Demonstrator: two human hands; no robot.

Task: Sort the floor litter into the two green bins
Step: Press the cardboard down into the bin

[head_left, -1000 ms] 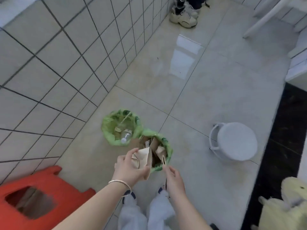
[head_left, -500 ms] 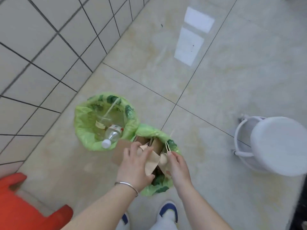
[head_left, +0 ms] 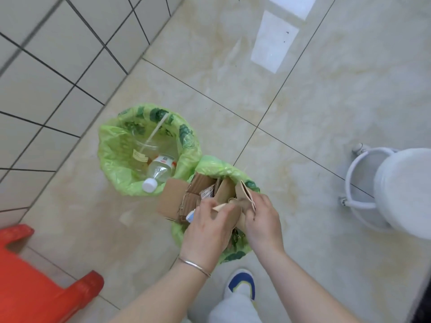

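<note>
Green plastic liners cover both bins, which stand touching each other on the beige floor tiles (head_left: 314, 94). The near bin (head_left: 211, 164) is the landmark for all places here. It is stuffed with brown litter: a corrugated cardboard piece (head_left: 173, 198) leans out over its rim toward the far bin (head_left: 112, 157), and folded brown paper stands upright inside it.

Both hands are over the near bin. The left hand (head_left: 207, 227), with a thin bracelet (head_left: 194, 266) at the wrist, has its fingers curled around a brown paper bag (head_left: 227, 194) and presses it down into the bin; a small white and blue object shows under its thumb, too hidden to name. The right hand (head_left: 262, 220) pinches the upper edge of the same paper bag between thumb and fingers.

The far bin, just beyond the near bin toward the tiled wall (head_left: 51, 71), holds a clear plastic bottle (head_left: 159, 171) with a white cap, lying tilted, and a clear plastic cup (head_left: 144, 150) with a straw.

To the right of the near bin, well apart, stands a white round stool (head_left: 401, 190). To the left, nearer the person, is an orange plastic stool (head_left: 39, 287). Directly below the near bin one white and blue shoe (head_left: 241, 283) is seen.
</note>
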